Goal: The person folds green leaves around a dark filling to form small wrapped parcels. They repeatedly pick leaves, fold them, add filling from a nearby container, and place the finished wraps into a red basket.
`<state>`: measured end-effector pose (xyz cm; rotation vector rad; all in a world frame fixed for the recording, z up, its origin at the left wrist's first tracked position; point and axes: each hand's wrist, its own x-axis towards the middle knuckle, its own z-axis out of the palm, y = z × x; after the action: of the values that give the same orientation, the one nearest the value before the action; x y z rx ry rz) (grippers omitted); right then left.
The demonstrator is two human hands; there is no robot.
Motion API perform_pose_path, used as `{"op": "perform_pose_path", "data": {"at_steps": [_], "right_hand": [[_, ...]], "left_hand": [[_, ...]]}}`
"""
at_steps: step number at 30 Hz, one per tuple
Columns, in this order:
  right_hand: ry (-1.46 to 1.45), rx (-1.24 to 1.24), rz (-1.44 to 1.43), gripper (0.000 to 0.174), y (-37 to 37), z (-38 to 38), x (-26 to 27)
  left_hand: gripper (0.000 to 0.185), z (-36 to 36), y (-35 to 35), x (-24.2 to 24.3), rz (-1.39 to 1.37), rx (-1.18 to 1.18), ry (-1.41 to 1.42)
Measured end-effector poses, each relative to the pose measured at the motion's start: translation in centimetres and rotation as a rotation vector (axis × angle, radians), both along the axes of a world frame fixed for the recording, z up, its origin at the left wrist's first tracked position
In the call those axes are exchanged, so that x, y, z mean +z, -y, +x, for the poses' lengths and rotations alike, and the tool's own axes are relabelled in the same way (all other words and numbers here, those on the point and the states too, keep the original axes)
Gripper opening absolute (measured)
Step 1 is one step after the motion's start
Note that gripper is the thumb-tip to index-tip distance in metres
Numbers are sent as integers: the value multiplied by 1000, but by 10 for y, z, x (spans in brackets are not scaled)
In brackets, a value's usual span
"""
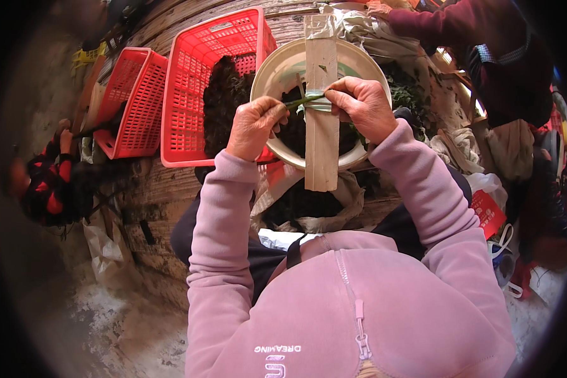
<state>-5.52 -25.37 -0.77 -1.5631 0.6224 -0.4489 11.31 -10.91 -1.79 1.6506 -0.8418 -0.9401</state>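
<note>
A thin dark green strip, perhaps a leaf or seaweed, [303, 101] is stretched between my two hands above a wooden board. My left hand [259, 124] pinches one end between thumb and fingers. The other end is pinched by my right hand [359, 105]. The board [321, 141] lies across the rim of a round pale plastic tub [373, 61], with pale green tape or cloth wrapped round its middle. Dark leafy matter [293, 137] lies inside the tub, partly hidden by the board and my hands.
Left of the tub stands a red plastic crate [184, 118] holding dark leafy matter, with another red crate [139, 108] beyond. An open sack [352, 208] sits below the tub. Dark green leaves [406, 90] lie to the right. One person [52, 184] is far left, another's sleeve [434, 23] upper right.
</note>
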Motion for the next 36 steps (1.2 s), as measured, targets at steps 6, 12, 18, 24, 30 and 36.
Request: {"op": "perform_pose_path", "data": {"at_steps": [6,12,18,24,30,36], "right_hand": [[-158,-159,-178,14,16,28,-40],[-23,-125,446,17,23,10,-42],[97,24,374,17,7,-29,3],[209,228,360,19,-25,-62,37],[131,146,209,10,-48,-78,41],[102,128,-63,17,-58,-86,36]], "left_hand": [[16,15,48,-66,185,105,1019],[13,14,-14,-74,8,214,559],[16,0,-103,-67,226,207,565],[29,-15,-125,-71,767,44,774],[31,-13,-113,-65,796,221,699],[44,-15,-127,-43,640,145,1032]]}}
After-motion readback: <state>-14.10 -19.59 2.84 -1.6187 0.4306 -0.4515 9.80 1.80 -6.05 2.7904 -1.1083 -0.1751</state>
